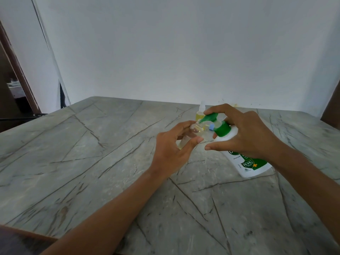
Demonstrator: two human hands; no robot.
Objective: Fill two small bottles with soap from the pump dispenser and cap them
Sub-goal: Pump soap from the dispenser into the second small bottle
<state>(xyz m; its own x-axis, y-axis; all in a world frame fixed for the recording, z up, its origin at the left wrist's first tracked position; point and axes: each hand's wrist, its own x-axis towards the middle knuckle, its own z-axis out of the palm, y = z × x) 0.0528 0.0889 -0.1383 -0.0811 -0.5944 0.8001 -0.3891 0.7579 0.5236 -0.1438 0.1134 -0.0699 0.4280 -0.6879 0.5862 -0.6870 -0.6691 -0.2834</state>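
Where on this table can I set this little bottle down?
Bare table stretches left of the left hand holding the small bottle, and nearer you in front of the dispenser. Crowded around the pump: the second bottle and a blue cap.

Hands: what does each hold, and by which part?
Left hand grips the small bottle by its body; right hand holds the pump dispenser round its green top.
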